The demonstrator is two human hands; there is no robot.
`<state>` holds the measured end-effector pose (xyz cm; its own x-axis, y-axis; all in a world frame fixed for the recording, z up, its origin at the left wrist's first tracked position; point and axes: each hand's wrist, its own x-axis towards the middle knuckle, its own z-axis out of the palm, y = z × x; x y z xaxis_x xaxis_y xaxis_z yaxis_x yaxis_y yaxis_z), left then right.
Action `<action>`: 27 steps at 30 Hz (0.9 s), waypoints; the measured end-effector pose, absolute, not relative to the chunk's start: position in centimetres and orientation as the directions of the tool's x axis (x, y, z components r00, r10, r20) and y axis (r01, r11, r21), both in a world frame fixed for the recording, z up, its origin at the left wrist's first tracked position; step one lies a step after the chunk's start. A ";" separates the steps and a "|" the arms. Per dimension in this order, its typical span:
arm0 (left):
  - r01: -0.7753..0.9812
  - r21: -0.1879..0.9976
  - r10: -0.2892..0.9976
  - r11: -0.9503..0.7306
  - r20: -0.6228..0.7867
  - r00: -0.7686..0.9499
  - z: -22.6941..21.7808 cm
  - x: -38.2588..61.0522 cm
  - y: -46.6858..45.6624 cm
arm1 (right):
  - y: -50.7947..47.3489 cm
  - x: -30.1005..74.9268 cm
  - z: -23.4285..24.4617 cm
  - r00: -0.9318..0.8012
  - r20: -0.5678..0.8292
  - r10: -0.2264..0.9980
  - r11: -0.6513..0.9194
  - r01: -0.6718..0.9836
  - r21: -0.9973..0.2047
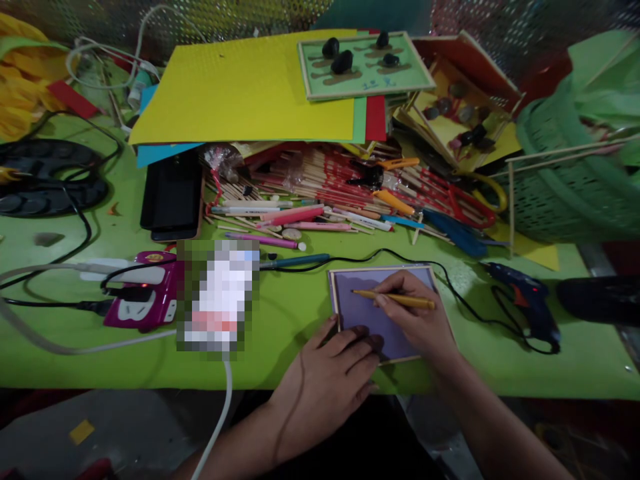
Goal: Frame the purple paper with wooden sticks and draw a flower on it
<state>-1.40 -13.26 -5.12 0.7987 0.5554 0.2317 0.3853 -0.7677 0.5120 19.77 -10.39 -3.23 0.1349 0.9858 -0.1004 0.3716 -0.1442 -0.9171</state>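
Between the fingers of my right hand [413, 317] is a yellow-brown marker pen [413, 301], its dark tip pointing left over a purple sheet [353, 310]. Thin wooden sticks form a frame [383, 269] along the sheet's edges. My left hand [335, 370] lies with its fingers stretched out across the lower left corner of the framed sheet. Whether the pen tip touches the purple surface I cannot tell. Part of the sheet is hidden beneath both hands.
A glue gun [527, 300] lies on the right, its black cord [450, 283] curving behind the frame. To the left are a blurred-out lit phone [220, 293] and a magenta power strip [145, 293]. Markers [300, 215], sticks, yellow card [245, 87] and a green basket [555, 173] stand behind.
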 end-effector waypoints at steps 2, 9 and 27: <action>0.383 0.508 0.553 -0.771 0.238 0.798 -5.1 -1.4 -13.3 | -10.3 19.7 -3.1 0.139 -0.096 0.986 -0.142 0.373 -0.917; 0.388 0.494 0.553 -0.778 0.247 0.795 -5.4 -1.4 -13.4 | -10.4 19.8 -3.1 0.129 -0.117 0.985 -0.157 0.369 -0.916; 0.389 0.505 0.555 -0.771 0.233 0.799 -5.1 -1.4 -13.3 | -10.3 19.8 -2.9 0.110 -0.126 0.986 -0.158 0.363 -0.918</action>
<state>-1.36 -13.25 -5.14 0.7986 0.5550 0.2327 0.3887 -0.7708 0.5047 19.82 -10.33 -2.87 0.1104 0.9859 -0.1255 0.3634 -0.1576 -0.9182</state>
